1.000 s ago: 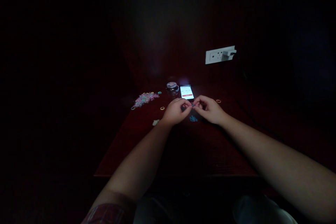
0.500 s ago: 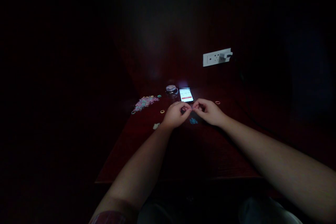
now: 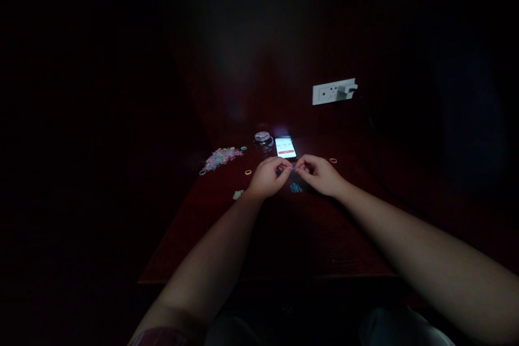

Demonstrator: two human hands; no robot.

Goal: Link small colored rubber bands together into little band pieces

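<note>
My left hand (image 3: 270, 175) and my right hand (image 3: 318, 174) meet over the table, each closed in a pinch. A thin, pale bluish band (image 3: 294, 168) spans the small gap between their fingertips; it looks like a small rubber band, most of it hidden by the fingers. Just below the fingertips lies a little heap of blue rubber bands (image 3: 295, 188). Beside my left wrist is a small pile of pale yellowish bands (image 3: 238, 194). A single yellow band (image 3: 248, 172) rests left of my left hand, and an orange-red band (image 3: 333, 160) lies beyond my right hand.
A larger heap of mixed pastel bands (image 3: 222, 158) covers the table's far left. Behind my hands stand a round lidded jar (image 3: 263, 138) and a lit phone (image 3: 286, 147). A wall socket (image 3: 333, 92) holds a plug with a dark cable. The dark red table's front edge (image 3: 284, 280) runs below my forearms.
Both hands keep pinching at nearly the same spot. Their fingertips have drawn slightly apart, with a thin band now showing between them. The whole view has shifted a little.
</note>
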